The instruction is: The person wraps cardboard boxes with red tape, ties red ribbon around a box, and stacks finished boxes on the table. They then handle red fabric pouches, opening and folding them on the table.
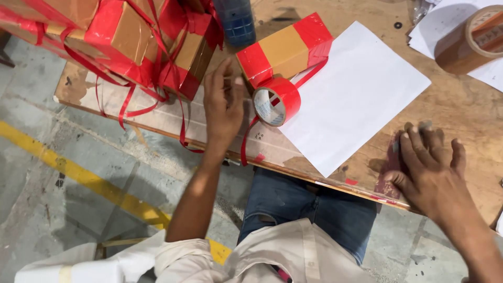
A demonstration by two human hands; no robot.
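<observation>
My left hand [222, 105] hovers over the wooden table [461, 105] with its fingers apart, just left of a red tape roll [277, 102] standing on edge. A loose red strip runs from the roll toward a small brown box [285, 50] banded with red tape at both ends. My right hand [429, 167] lies flat near the table's front edge, on a reddish patch. Something small and grey shows at its fingertips; I cannot tell what it is. A white paper sheet [356, 94] lies between the hands.
A pile of brown boxes [131, 36] wrapped in red tape with dangling strips fills the far left. A blue cylinder [236, 21] stands behind them. A brown tape roll [477, 39] rests on white papers [445, 21] at the far right. Grey floor with a yellow line [78, 173] lies below.
</observation>
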